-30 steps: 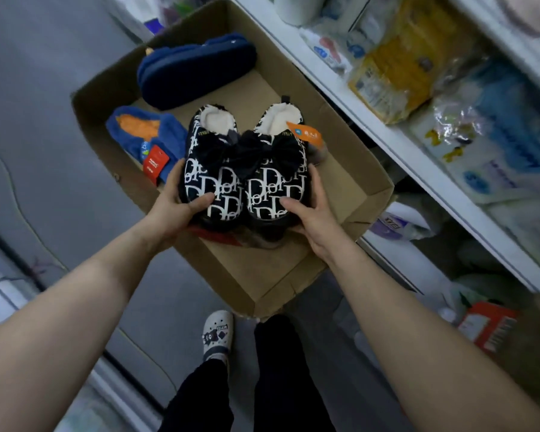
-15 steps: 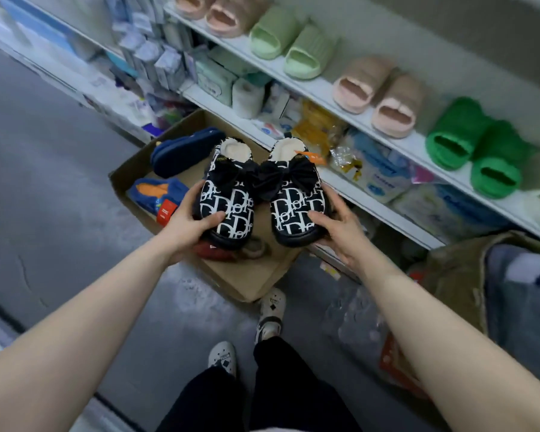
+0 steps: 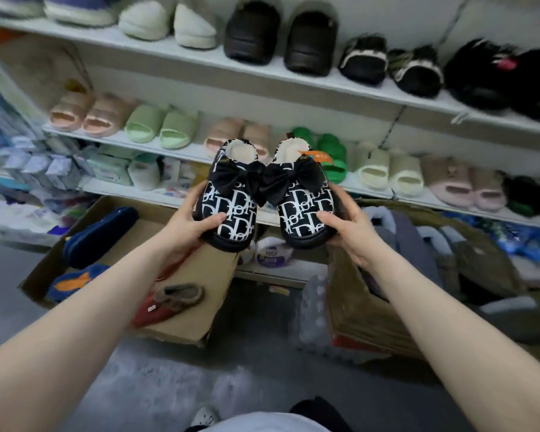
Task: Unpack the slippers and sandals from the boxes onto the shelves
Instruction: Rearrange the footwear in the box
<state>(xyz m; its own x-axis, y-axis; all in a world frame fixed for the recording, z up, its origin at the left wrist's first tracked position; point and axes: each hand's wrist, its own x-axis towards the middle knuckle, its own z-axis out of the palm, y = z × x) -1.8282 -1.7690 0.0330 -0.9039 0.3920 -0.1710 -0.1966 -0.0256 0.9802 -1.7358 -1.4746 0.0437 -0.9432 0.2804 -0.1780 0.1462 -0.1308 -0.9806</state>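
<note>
I hold a pair of black slippers (image 3: 264,194) with white lettering, black bows and cream lining, raised in front of the shelves. My left hand (image 3: 189,224) grips the toe of the left slipper, thumb on top. My right hand (image 3: 348,226) grips the toe of the right slipper the same way. An orange tag sticks up from the right slipper. Below on the floor lies an open cardboard box (image 3: 200,325) with navy slippers (image 3: 99,235), a blue and orange pair (image 3: 75,280) and a brown and red pair (image 3: 169,302).
White shelves (image 3: 262,77) carry rows of slippers: black and cream pairs on top, pink, light green, bright green and beige below. A second cardboard box (image 3: 362,313) with grey items stands at the right. Packaged goods fill the lower left shelves. My feet are on the grey floor.
Both hands have lifted the black slippers up out of the box to shelf height. My view has tilted up from the box to the rows of shelves.
</note>
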